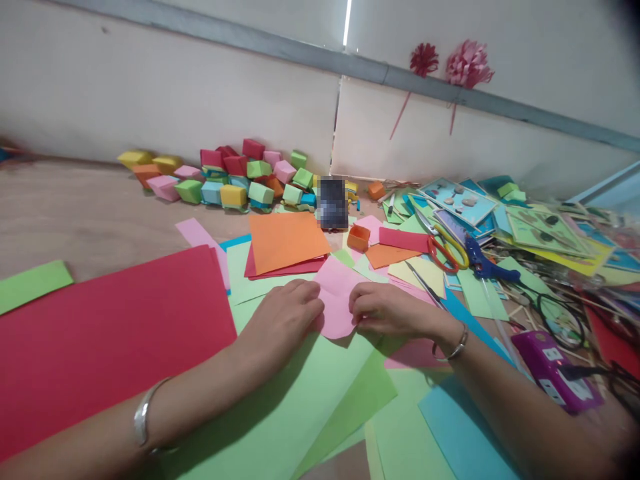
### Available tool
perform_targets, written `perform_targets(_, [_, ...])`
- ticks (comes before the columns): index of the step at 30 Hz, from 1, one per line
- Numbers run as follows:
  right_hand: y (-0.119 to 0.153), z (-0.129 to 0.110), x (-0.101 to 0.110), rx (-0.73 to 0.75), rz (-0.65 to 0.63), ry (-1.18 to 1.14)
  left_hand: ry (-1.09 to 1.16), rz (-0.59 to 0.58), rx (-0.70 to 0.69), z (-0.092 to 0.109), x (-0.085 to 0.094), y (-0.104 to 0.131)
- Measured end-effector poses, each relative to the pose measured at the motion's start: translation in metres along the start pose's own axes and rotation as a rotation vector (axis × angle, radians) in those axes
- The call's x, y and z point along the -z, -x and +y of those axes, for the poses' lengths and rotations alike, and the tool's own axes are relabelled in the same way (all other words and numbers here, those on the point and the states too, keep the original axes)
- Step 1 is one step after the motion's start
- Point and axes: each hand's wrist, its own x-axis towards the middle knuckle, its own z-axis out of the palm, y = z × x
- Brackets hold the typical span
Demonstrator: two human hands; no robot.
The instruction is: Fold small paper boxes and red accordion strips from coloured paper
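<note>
A pink piece of paper with a rounded lower edge is held between my two hands, over a light green sheet. My left hand grips its left edge, fingers curled and pressed together. On the right edge, my right hand pinches the same paper. A faint crease crosses the upper part of the piece. Just beyond it lie an orange sheet and a small orange folded paper box. The fingertips under the paper are hidden.
Large red sheets lie at left. Several coloured paper boxes line the wall beside a dark, blurred-out object. Scissors, a blue glue gun, its cable and a purple power strip are at right. Paper flowers hang above.
</note>
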Motion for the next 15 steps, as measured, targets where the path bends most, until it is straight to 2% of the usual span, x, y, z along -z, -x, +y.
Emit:
perform_targets(3, [-0.002,0.002,0.001,-0.024,0.028,-0.018,-0.060,-0.062,-0.009,0.010,-0.003,0.008])
perform_targets(6, [-0.005,0.001,-0.002,-0.115,0.048,0.027,-0.119,-0.089,-0.016,0.021,-0.008,0.016])
perform_targets(11, [-0.008,-0.009,-0.013,-0.274,0.117,0.147,-0.273,-0.078,-0.061,0.038,-0.012,0.024])
perform_targets(15, [-0.007,-0.019,-0.021,-0.331,0.144,0.209,-0.354,-0.053,-0.079,0.044,-0.017,0.028])
